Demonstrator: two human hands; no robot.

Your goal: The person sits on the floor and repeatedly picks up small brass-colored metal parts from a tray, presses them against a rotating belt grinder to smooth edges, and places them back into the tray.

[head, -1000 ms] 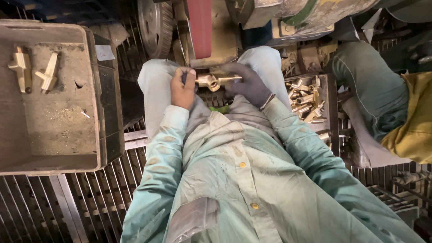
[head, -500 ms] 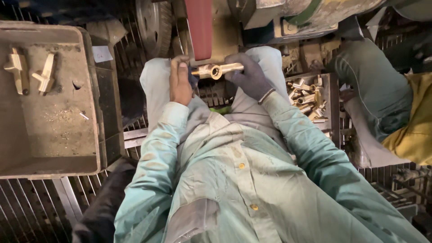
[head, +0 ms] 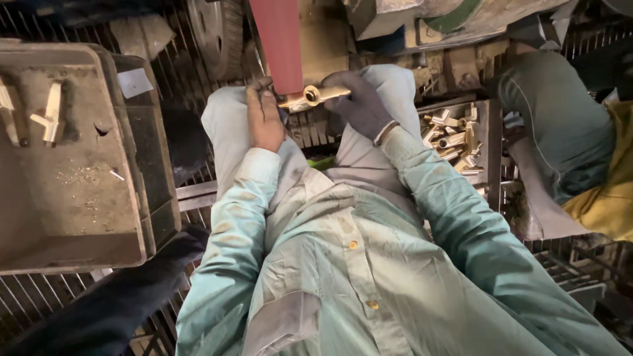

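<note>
I hold a brass fitting (head: pixel 311 96) with both hands, its middle pressed against the lower end of a red sanding belt (head: pixel 279 41). My bare left hand (head: pixel 264 118) grips the fitting's left end. My right hand (head: pixel 359 102), in a dark glove, grips its right end. Both forearms, in a pale green shirt, rest over my knees.
A dusty grey crate (head: pixel 142 191) at the left holds two brass pieces (head: pixel 47 113). A tray of several brass fittings (head: pixel 455 135) lies at my right. Another person's leg (head: pixel 560 132) is at far right. A dark sleeve (head: pixel 125 296) enters at lower left. Metal grating (head: pixel 39 303) covers the floor.
Both hands lifted the brass fitting up from my lap to the red belt. A dark sleeve has come in at lower left.
</note>
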